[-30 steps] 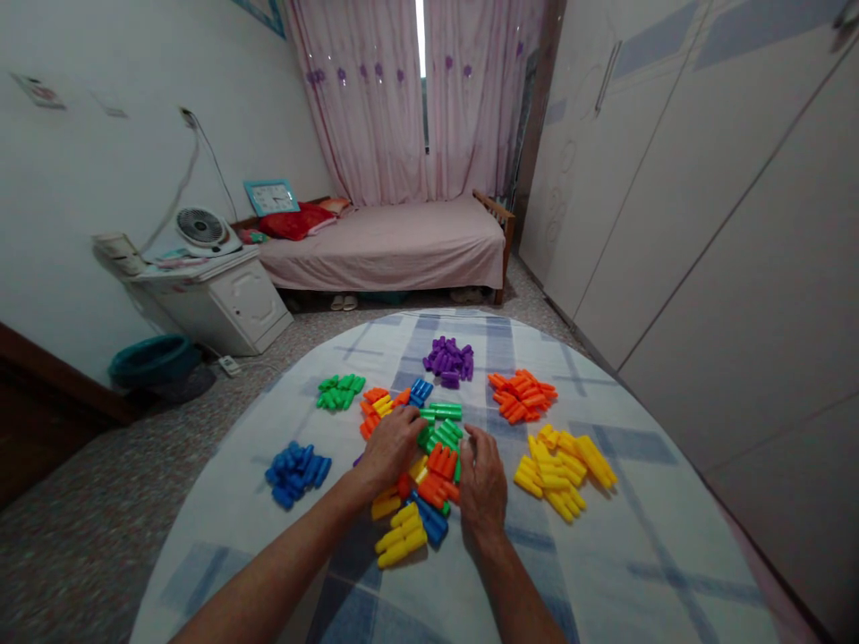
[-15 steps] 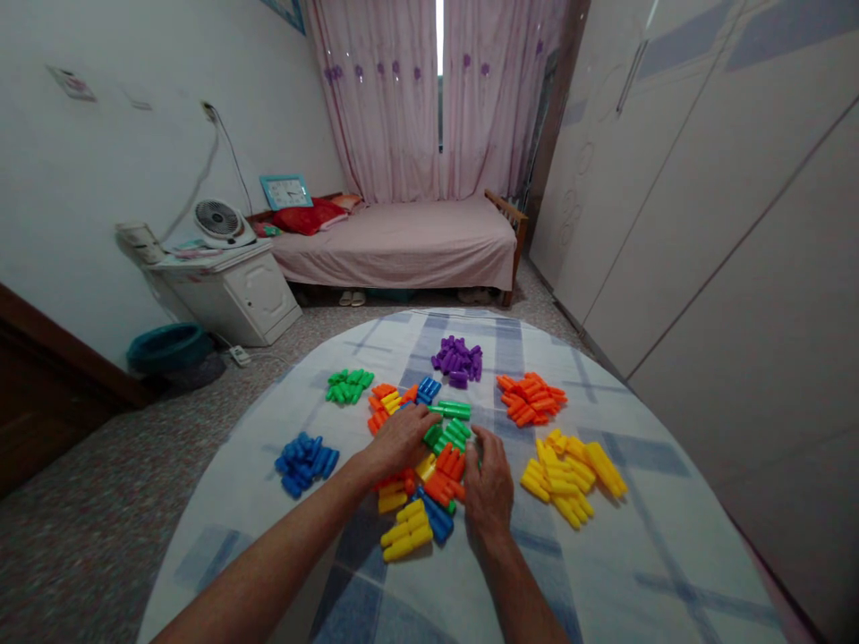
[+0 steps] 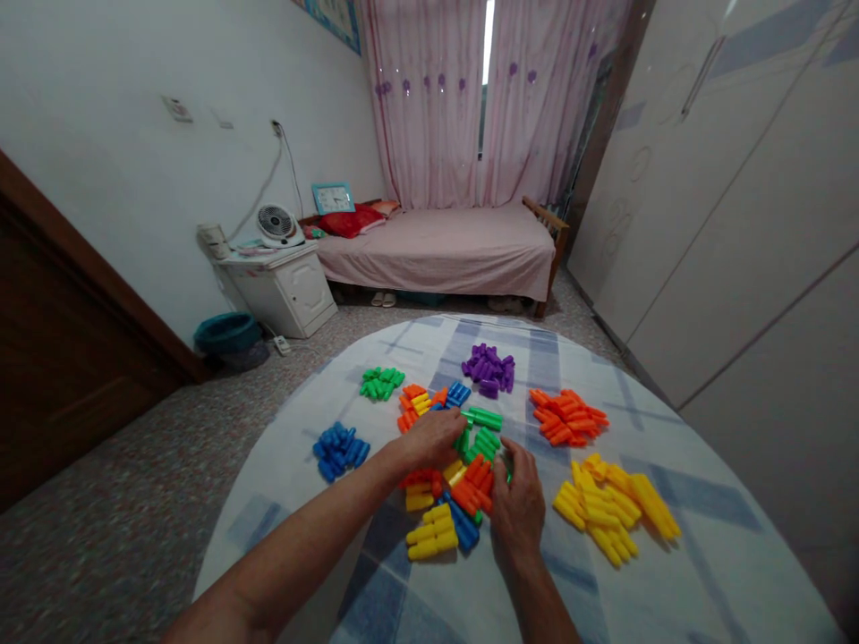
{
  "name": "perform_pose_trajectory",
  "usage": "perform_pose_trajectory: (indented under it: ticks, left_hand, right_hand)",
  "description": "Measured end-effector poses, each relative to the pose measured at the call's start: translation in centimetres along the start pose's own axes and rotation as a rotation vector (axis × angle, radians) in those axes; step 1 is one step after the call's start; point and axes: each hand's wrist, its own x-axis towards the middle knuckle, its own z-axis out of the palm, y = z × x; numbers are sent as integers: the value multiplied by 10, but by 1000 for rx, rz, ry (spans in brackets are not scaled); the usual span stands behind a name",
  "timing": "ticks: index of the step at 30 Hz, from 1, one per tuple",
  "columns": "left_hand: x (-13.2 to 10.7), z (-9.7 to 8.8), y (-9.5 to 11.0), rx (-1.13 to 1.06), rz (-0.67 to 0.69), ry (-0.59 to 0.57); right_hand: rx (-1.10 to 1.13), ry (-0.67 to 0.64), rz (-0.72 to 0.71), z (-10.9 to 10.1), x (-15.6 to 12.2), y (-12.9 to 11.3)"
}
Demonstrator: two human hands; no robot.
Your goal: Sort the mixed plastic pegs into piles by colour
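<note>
A mixed pile of plastic peg-shaped building blocks lies in the middle of the table, with orange blocks (image 3: 473, 486), yellow blocks (image 3: 433, 534), blue blocks (image 3: 460, 521) and green blocks (image 3: 484, 443). My left hand (image 3: 433, 438) reaches over the pile, its fingertips closed on a green block (image 3: 463, 438) that they partly hide. On the pile's right side, my right hand (image 3: 520, 496) has thumb and fingers closed around a green block (image 3: 508, 467), of which only a sliver shows.
Sorted heaps ring the pile: green (image 3: 382, 383), blue (image 3: 340, 450), purple (image 3: 489, 368), orange (image 3: 568, 417) and yellow (image 3: 608, 505). They lie on a round table with a checked cloth (image 3: 677, 590). Beyond are a bed (image 3: 443, 241), a cabinet (image 3: 285, 286) and a bin (image 3: 228, 333).
The view has turned left, so everything sits further right in the picture. A bit of green now shows between my right thumb and fingers. My left hand stays over the pile.
</note>
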Motion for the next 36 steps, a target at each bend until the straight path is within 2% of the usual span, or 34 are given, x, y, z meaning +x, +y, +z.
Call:
perform_pose_trajectory:
  ticks: [3,5,7,9,11,13,16,18,20,22,25,27,30,36]
  left_hand:
    - [-11,-10,-6,-45,-59,121]
    - [-19,-18,-21,-49,-137,221]
    - [-24,-23,-44,-17,-281,295]
    - [-26,-25,-73,38,-482,328]
    - [-27,-24,-101,91,-656,308]
    - [-26,-21,-122,118,-741,289]
    - [-26,-17,-134,144,-787,290]
    - [-24,-15,-127,167,-797,336]
    - [-22,-14,-109,160,-700,418]
    - [-17,-11,-83,104,-435,436]
    - [-7,-3,-41,11,37,272]
    - [0,3,-20,3,205,167]
    - [9,10,-6,20,296,96]
    - [21,6,-4,50,414,39]
  right_hand:
    - [-2,-7,-8,1,-1,2]
    - [-4,-8,-7,1,-1,3]
    - [-9,-8,0,2,-1,3]
    - [-10,-8,7,2,-1,4]
    - [-7,-7,7,2,-1,4]
    - [-3,-9,2,2,-1,4]
    - [4,-8,9,1,0,2]
    - [11,-4,20,1,0,1]
    - [23,0,35,1,0,-1]
    - [40,9,44,1,1,-3]
    - [68,23,53,0,1,-5]
    - [86,25,66,0,1,-6]
    - [97,20,91,-1,1,-6]
    - [85,12,111,-1,1,-7]
